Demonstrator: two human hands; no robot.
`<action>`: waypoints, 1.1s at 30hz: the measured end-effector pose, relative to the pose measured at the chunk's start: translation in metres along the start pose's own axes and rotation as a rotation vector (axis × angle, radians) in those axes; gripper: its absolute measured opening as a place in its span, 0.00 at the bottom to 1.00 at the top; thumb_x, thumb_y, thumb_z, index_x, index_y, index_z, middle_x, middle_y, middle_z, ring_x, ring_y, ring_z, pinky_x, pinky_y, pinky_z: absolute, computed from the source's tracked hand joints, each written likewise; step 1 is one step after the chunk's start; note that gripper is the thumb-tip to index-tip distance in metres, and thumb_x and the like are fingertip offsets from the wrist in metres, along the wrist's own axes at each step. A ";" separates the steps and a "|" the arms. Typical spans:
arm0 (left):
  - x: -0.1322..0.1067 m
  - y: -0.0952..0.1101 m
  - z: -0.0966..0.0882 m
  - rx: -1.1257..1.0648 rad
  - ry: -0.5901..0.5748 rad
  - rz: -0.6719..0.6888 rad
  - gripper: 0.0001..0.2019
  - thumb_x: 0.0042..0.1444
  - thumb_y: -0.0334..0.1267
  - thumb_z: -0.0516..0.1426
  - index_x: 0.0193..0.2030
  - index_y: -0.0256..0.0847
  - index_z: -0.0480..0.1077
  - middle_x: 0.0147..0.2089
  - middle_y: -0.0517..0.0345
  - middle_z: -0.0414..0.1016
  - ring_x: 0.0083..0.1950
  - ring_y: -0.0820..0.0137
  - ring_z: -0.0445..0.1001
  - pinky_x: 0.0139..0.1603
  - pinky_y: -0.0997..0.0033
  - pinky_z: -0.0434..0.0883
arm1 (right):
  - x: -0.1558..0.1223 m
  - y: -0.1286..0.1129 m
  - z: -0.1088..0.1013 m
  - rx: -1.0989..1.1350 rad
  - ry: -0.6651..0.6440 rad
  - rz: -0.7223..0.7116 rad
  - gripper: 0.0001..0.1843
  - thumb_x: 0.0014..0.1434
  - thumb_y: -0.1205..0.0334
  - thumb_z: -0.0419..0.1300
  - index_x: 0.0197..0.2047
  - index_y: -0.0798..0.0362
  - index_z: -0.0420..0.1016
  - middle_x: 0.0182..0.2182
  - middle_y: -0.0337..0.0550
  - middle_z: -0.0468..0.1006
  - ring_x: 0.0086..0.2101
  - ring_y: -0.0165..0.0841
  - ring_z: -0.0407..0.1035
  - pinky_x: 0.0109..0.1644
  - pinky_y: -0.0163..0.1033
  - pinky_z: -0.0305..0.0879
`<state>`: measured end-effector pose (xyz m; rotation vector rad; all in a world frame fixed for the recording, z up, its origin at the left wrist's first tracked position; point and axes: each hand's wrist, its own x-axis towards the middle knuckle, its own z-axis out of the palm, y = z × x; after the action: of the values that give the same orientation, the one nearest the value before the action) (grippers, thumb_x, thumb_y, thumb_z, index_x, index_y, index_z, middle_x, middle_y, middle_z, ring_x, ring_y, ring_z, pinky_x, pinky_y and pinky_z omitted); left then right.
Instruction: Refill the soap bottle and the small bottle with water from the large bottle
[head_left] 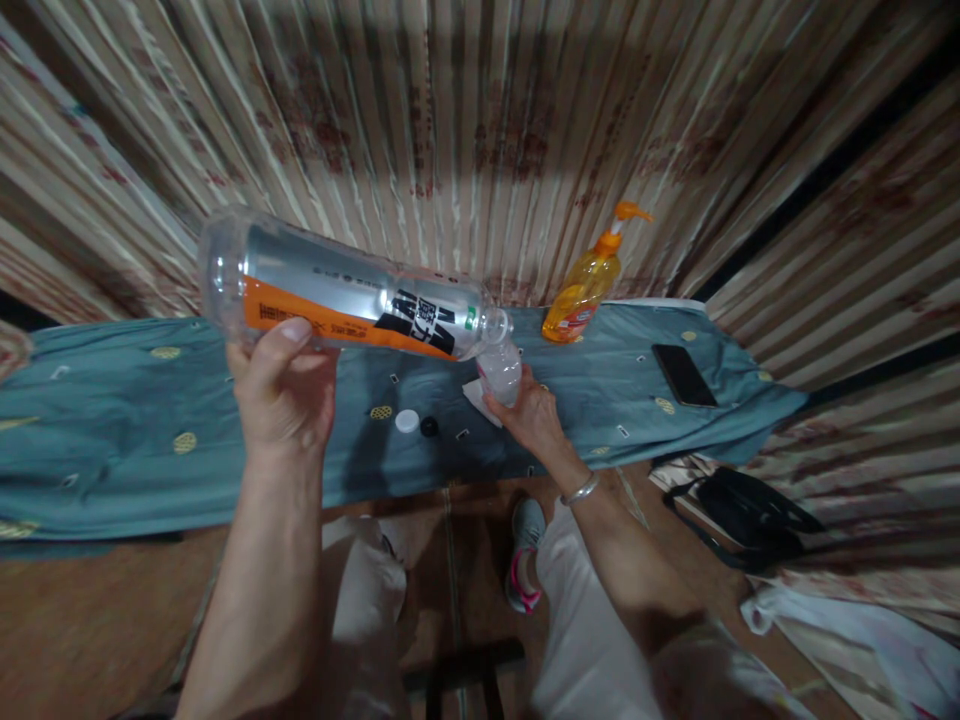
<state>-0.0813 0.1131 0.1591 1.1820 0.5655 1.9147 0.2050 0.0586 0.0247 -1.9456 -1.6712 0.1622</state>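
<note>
My left hand (289, 385) grips a large clear plastic bottle (352, 290) with a silver and orange label. The bottle lies tilted nearly level, its mouth pointing right and slightly down. Its neck meets the top of a small clear bottle (500, 370), which my right hand (534, 410) is wrapped around. Whether liquid passes between them I cannot tell. Beneath the hands, a white cap (407, 421) and a small black cap (429, 427) rest on the cloth. Partly hidden behind my right hand is a white piece (480, 402), perhaps paper.
A pump bottle of orange liquid (581, 290) stands behind my right hand. Farther right lies a dark phone (682, 375) on the teal cloth (300, 450). Pleated curtains (450, 130) rise behind the table. A black bag (750, 515) sits low on the right.
</note>
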 end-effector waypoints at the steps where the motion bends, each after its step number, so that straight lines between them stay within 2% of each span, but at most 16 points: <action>1: 0.000 0.000 0.000 0.003 -0.004 0.000 0.42 0.40 0.49 0.84 0.67 0.62 0.89 0.59 0.58 0.97 0.59 0.50 0.93 0.75 0.41 0.89 | 0.000 0.000 0.000 0.003 0.002 0.000 0.38 0.73 0.52 0.82 0.78 0.57 0.80 0.50 0.62 0.98 0.50 0.55 0.95 0.56 0.51 0.88; 6: 0.001 0.001 -0.001 0.025 -0.010 -0.013 0.42 0.40 0.50 0.83 0.68 0.65 0.89 0.53 0.59 0.96 0.59 0.46 0.94 0.74 0.37 0.89 | 0.000 0.000 0.001 0.007 -0.010 0.017 0.35 0.73 0.53 0.83 0.76 0.55 0.81 0.50 0.60 0.97 0.50 0.54 0.94 0.56 0.51 0.87; 10: 0.001 0.001 -0.001 0.038 -0.011 -0.015 0.44 0.40 0.50 0.83 0.69 0.64 0.90 0.53 0.58 0.95 0.60 0.45 0.94 0.75 0.34 0.89 | 0.000 0.000 0.001 -0.001 -0.004 0.019 0.33 0.73 0.53 0.83 0.74 0.53 0.81 0.49 0.58 0.97 0.50 0.55 0.95 0.55 0.51 0.87; 15: 0.001 0.002 -0.001 0.022 -0.015 -0.024 0.44 0.40 0.48 0.83 0.69 0.66 0.89 0.50 0.60 0.95 0.61 0.47 0.94 0.78 0.38 0.88 | 0.000 -0.002 -0.001 -0.019 0.001 0.008 0.34 0.72 0.52 0.84 0.72 0.55 0.80 0.47 0.58 0.97 0.48 0.54 0.96 0.54 0.49 0.87; 21: 0.000 0.004 0.003 0.033 -0.014 -0.006 0.45 0.39 0.52 0.84 0.69 0.66 0.88 0.58 0.59 0.97 0.62 0.46 0.94 0.75 0.38 0.90 | 0.001 -0.004 -0.003 -0.042 -0.003 0.026 0.33 0.71 0.49 0.85 0.68 0.56 0.80 0.45 0.57 0.98 0.48 0.54 0.97 0.52 0.46 0.86; 28: -0.002 0.010 0.018 0.051 -0.011 0.028 0.49 0.41 0.50 0.81 0.75 0.68 0.85 0.59 0.58 0.95 0.62 0.44 0.93 0.74 0.34 0.89 | 0.001 -0.002 -0.004 -0.003 -0.027 0.045 0.32 0.72 0.49 0.84 0.68 0.53 0.78 0.49 0.60 0.98 0.50 0.55 0.96 0.52 0.47 0.85; 30: -0.002 0.012 0.021 0.046 -0.011 0.037 0.50 0.41 0.50 0.81 0.77 0.68 0.85 0.61 0.57 0.95 0.63 0.42 0.93 0.74 0.31 0.89 | 0.001 -0.001 -0.004 0.005 -0.028 0.044 0.33 0.72 0.48 0.84 0.68 0.53 0.78 0.48 0.60 0.98 0.49 0.56 0.96 0.52 0.46 0.85; 33: -0.003 0.013 0.024 0.046 -0.012 0.042 0.51 0.41 0.50 0.81 0.78 0.67 0.85 0.59 0.56 0.95 0.63 0.41 0.94 0.73 0.30 0.90 | 0.001 -0.001 -0.003 -0.010 -0.016 0.044 0.34 0.71 0.45 0.84 0.67 0.54 0.78 0.46 0.58 0.98 0.48 0.55 0.96 0.51 0.46 0.84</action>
<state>-0.0648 0.1025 0.1778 1.2421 0.5853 1.9380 0.2053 0.0587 0.0278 -1.9945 -1.6435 0.1867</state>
